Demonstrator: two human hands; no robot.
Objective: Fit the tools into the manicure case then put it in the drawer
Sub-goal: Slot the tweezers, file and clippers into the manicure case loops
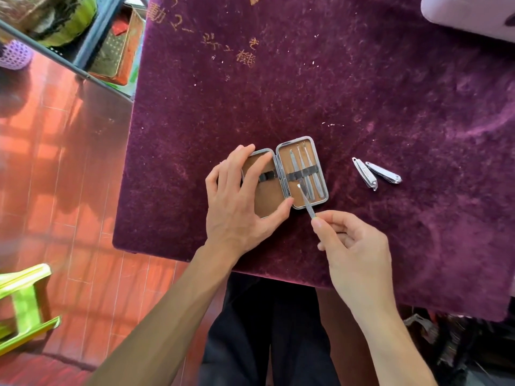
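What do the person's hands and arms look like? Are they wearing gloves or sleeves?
No gloves and no sleeves show. The left hand and right hand are bare, and both forearms are bare as far as the picture shows. I see no rings, watch or bracelets. The nails look short and unpainted.

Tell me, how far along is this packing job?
Partway. Three slim tools already sit under the strap in the right half of the open case. The right hand is sliding a fourth tool in while the left hand steadies the case. Two nail clippers wait on the cloth; closing and storing remain.
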